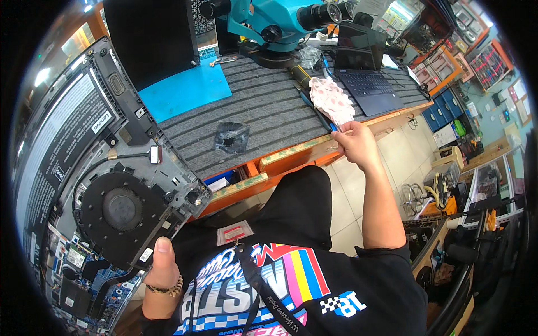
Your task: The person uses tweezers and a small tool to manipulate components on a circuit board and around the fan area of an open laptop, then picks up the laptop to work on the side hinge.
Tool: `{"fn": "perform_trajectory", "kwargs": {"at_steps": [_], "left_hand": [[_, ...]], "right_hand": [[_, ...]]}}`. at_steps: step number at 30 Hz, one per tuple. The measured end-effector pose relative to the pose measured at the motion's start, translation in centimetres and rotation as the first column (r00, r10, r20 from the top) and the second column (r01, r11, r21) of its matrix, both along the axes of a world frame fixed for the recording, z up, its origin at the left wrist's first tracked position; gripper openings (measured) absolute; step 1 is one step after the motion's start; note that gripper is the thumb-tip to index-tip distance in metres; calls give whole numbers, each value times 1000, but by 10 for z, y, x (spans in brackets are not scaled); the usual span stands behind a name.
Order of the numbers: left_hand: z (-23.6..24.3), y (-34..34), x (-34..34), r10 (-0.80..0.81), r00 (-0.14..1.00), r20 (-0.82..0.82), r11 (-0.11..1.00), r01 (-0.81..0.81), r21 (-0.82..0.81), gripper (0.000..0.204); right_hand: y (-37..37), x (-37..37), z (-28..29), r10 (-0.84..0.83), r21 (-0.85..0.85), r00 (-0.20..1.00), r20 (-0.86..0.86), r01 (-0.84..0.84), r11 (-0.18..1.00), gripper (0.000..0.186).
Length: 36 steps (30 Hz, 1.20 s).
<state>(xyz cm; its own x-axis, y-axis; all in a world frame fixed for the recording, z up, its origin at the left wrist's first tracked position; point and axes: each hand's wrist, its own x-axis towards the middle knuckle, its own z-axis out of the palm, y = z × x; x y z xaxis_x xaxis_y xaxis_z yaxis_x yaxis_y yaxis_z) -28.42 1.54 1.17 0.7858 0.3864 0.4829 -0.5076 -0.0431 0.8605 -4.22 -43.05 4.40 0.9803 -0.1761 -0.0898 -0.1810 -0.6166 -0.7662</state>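
My left hand (162, 266) grips the lower right edge of an opened laptop base (126, 140), thumb on top and fingers hidden beneath. The base is held tilted up at the left, with its black round fan (121, 209), long battery (64, 123) and blue circuit board (115, 291) exposed. At the bench's front edge, my right hand (358, 145) is closed in a pinch at the narrow end of a crumpled white cloth with pinkish spots (330, 101). Beside those fingertips lies a slim blue tool (322, 119), its kind unclear.
A teal microscope (274, 25) stands at the back of the ribbed grey bench mat (263, 103). An open dark laptop (367, 78) sits to the right. Near the middle lies a small dark plastic bag (231, 138), and a blue mat (188, 92) is behind it. Open drawers (241, 185) face me.
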Motion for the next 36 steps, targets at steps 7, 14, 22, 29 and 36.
{"fn": "perform_trajectory", "kwargs": {"at_steps": [7, 14, 22, 29, 36], "left_hand": [[2, 1, 1, 4, 1000, -2, 1000, -4, 13, 58], [-5, -1, 9, -19, 1000, 10, 1000, 19, 17, 59], [2, -5, 8, -37, 999, -34, 999, 37, 19, 68], [10, -9, 9, -57, 996, -67, 998, 56, -19, 71], [21, -11, 15, -116, 989, -92, 991, 109, -82, 72]], "right_hand": [[-17, 9, -2, 89, -287, 983, 159, -40, 957, 19], [-43, 11, -4, 154, -636, 943, 296, 74, 768, 18], [-52, 24, -14, 131, -513, 957, 257, 21, 858, 32], [-44, 34, -16, 177, -529, 933, 313, 17, 848, 27], [-59, 53, -15, 329, -607, 854, 403, -20, 795, 13]]}}
